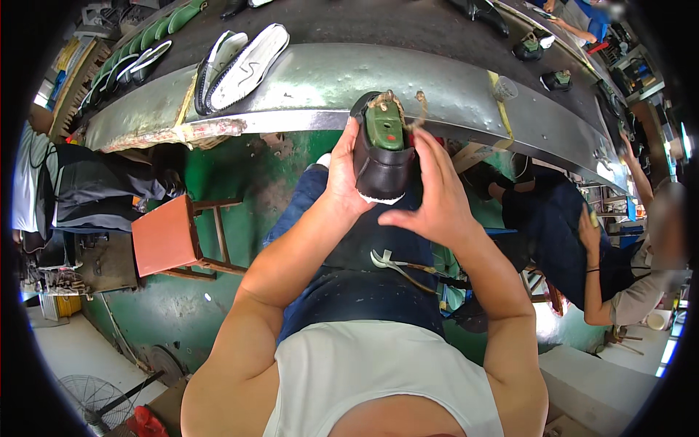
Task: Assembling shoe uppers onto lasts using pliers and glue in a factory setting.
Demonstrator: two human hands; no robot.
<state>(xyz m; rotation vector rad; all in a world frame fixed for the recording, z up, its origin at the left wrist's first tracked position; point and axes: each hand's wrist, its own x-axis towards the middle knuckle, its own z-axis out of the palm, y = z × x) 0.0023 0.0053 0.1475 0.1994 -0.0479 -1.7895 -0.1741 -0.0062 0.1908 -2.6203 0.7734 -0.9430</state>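
Above my lap, a black leather shoe [382,175] sits on a green shoe last [385,124], its heel end toward me. My left hand [346,175] is wrapped round the shoe's left side and underside. Beside its right side is my right hand [442,191], fingers stretched out and thumb spread apart. The right fingertips are close to the shoe's edge; I cannot tell whether they touch it. A tan cord [420,109] stands up near the top of the last. Across my dark apron lie pincers [402,269] with a shiny curved head.
A metal-edged bench [313,80] runs across in front, with a pair of white-lined shoe uppers [244,69] at its left. More shoes on lasts [557,80] stand at the right. A brown stool [166,237] is at left. One co-worker [633,277] sits at right, another [95,175] at left.
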